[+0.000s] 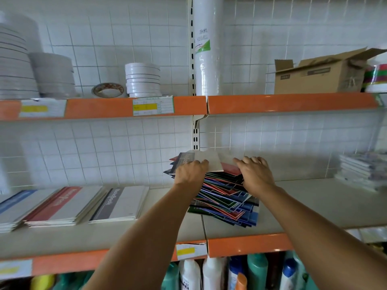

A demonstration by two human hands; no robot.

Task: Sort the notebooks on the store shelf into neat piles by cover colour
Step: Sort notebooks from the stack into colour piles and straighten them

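Two hands on messy mixed-colour notebook heap [225, 195], mid shelf [303, 204]. Left hand [190, 172] and right hand [256, 171], fingers curled, gripped grey-cover top notebook [209, 162]. Best: lift clear w/o dragging rest, set squarely on matching grey-spine pile [121, 204] at left.

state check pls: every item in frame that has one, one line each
mixed notebook pile: messy, fanned, colours unsorted
grey notebook: on top of the pile, lifted, in both hands' grip
left hand: holds grey notebook's left side
right hand: holds its right side
blue pile: sorted, neat
red pile: sorted, neat
grey pile: sorted, neat
cardboard box: flaps open
brown tape roll: lying flat
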